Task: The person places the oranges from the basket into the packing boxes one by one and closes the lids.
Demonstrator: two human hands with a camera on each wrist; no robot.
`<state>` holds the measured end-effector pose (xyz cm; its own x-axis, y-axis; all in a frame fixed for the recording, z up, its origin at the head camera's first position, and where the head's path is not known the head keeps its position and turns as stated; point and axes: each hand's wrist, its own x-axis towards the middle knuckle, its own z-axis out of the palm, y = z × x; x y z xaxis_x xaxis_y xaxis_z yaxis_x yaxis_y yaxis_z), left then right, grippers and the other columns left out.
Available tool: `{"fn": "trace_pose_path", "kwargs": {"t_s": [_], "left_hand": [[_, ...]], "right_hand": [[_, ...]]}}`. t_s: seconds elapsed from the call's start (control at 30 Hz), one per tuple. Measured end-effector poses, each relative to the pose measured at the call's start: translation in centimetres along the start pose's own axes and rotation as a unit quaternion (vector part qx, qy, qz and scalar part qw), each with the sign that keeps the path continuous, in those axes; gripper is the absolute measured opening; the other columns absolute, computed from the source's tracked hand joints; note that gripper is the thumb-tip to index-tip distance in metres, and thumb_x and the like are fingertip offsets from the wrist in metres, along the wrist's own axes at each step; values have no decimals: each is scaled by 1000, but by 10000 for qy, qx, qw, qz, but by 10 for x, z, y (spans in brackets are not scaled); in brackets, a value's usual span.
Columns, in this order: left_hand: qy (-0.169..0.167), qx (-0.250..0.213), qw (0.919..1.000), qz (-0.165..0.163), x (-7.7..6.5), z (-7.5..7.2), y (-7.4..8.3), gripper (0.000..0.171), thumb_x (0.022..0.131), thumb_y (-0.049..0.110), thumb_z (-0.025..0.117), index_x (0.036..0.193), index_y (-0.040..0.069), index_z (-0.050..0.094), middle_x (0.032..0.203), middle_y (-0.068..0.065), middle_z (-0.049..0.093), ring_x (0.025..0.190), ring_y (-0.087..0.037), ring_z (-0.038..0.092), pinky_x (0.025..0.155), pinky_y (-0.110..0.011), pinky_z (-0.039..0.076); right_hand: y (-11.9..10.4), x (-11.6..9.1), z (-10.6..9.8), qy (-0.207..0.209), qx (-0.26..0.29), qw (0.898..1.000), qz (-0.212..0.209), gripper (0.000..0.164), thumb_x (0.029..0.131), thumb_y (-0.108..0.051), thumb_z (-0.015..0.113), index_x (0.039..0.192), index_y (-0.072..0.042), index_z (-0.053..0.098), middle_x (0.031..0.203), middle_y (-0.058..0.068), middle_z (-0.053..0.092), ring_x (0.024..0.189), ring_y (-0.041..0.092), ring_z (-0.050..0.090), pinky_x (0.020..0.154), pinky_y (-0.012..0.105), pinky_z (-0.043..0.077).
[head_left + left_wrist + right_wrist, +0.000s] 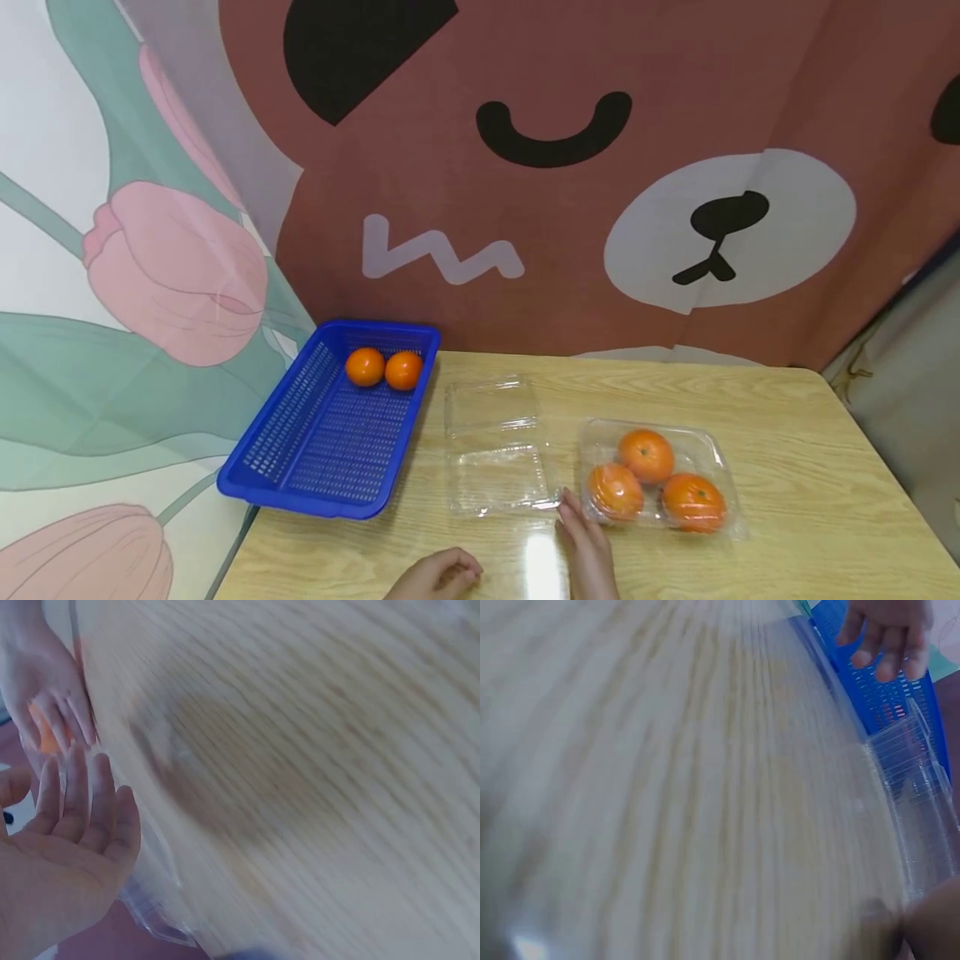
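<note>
An unfilled clear plastic clamshell box (pixel 497 479) lies unfolded on the table, its two halves one behind the other. My right hand (pixel 588 546) is by the box's near right corner, fingers fairly straight; whether the fingertips touch it, I cannot tell. Nearer the table's front, my left hand (pixel 438 575) hovers with loosely bent fingers and holds nothing. The left wrist view shows that left hand (pixel 71 855) palm up with relaxed fingers. Right of my right hand, a second clear box (pixel 600 435) holds three oranges (pixel 647 456).
A blue perforated plastic basket (pixel 333 450) stands at the left with two oranges (pixel 365 367) at its far end. The wooden table (pixel 810 467) ends at a hanging cloth (pixel 555 250) with a bear print. A tulip-print cloth (pixel 180 275) hangs on the left.
</note>
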<state>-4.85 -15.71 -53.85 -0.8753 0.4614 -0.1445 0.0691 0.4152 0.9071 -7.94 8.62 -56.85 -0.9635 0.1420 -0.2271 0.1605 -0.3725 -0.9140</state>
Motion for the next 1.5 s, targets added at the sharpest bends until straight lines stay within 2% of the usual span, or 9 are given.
{"fn": "trace_pose_path", "kwargs": {"t_s": [0.07,0.17,0.3,0.47,0.53,0.63,0.8,1.2,1.5], "left_hand": [[-36,199,9998,-18,-2,0,4,22,94,30,53,98,13,65,91,10,65,83,1,55,69,-24,45],[-144,368,9989,-235,-5,1,10,20,93,33,54,96,17,66,90,14,63,84,-1,54,69,-26,43],[-259,443,9976,-475,-7,2,18,18,91,34,57,93,19,66,85,17,60,82,-1,54,70,-29,43],[-291,1010,9945,14,-6,-4,28,15,92,33,55,94,22,65,84,21,58,80,3,53,68,-26,45],[-270,1292,9909,270,-5,-8,34,16,93,33,53,95,23,65,85,22,57,82,4,53,67,-26,46],[-228,1619,9853,502,-3,-16,46,18,94,34,51,96,23,65,92,23,58,87,1,55,69,-27,48],[-79,2081,9756,696,0,-31,65,18,95,36,51,98,25,65,93,23,57,88,1,55,72,-27,49],[589,2715,9541,1114,14,-72,93,15,95,38,49,100,34,62,97,23,60,89,1,56,74,-30,49],[1087,3227,9287,1470,38,-106,106,8,91,29,59,97,30,65,96,23,60,91,-1,57,77,-29,50]], "right_hand": [[1,1,2,-4,48,10000,-10,57,96,-21,51,136,14,31,123,-12,55,108,-8,48,97,20,36],[2,5,5,-27,112,9999,-53,58,96,-22,50,139,11,29,135,-5,48,114,-9,43,109,33,22],[6,10,8,29,291,9996,-65,59,95,-22,53,140,8,29,141,2,42,116,-6,42,111,47,9],[13,13,10,225,76,9997,-77,56,92,-22,58,137,4,39,135,-3,50,111,-5,46,109,52,14],[15,13,10,325,-54,9994,-109,54,90,-22,60,135,3,42,133,-3,51,112,-5,45,109,49,16],[17,15,9,514,-162,9984,-166,51,90,-22,61,132,2,47,129,-5,55,113,-5,46,108,34,25],[17,17,9,640,31,9972,-387,49,89,-16,62,129,9,47,120,-6,61,110,1,53,93,14,38],[17,18,9,676,129,9973,-266,50,89,-16,63,127,12,47,114,-7,63,106,2,56,90,15,41],[15,19,10,713,-93,9970,-277,46,88,-21,65,121,9,54,112,-5,65,105,1,56,87,15,41]]}}
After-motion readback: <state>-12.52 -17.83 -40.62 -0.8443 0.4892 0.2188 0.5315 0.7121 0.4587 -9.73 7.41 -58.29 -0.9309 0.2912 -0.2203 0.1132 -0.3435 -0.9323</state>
